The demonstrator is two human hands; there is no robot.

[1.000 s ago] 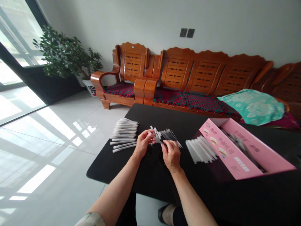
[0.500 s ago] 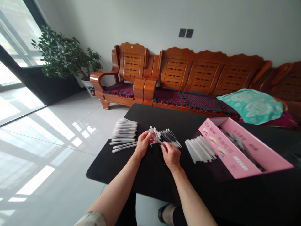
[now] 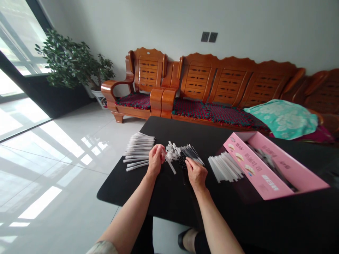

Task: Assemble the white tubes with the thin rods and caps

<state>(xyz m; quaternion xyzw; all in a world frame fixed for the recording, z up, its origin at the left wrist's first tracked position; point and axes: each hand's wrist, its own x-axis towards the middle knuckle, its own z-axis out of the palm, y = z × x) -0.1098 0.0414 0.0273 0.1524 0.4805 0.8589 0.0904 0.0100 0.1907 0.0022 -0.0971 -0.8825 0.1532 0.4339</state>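
Between the fingers of my left hand (image 3: 156, 160) is a translucent white pen tube (image 3: 171, 165), slanting down to the right. My right hand (image 3: 196, 173) has its thumb and forefinger together beside a small heap of black pieces (image 3: 182, 161); whether anything is pinched there is too small to tell. White caps (image 3: 172, 149) lie in a loose pile just beyond the hands. Thin dark refills (image 3: 192, 153) are spread behind my right hand. A row of capped white pens (image 3: 140, 145) lies left of my left hand, and more white tubes (image 3: 225, 167) lie to the right.
The black table (image 3: 169, 197) carries a pink open box (image 3: 275, 165) with dark items inside at the right. Beyond the table stand a wooden bench (image 3: 198, 79) and a turquoise cloth (image 3: 284, 118). A potted plant (image 3: 76, 63) is at the left.
My right hand has come off the tube and moved slightly right and down, to the black pieces. My left hand has shifted a little left, keeping the tube.
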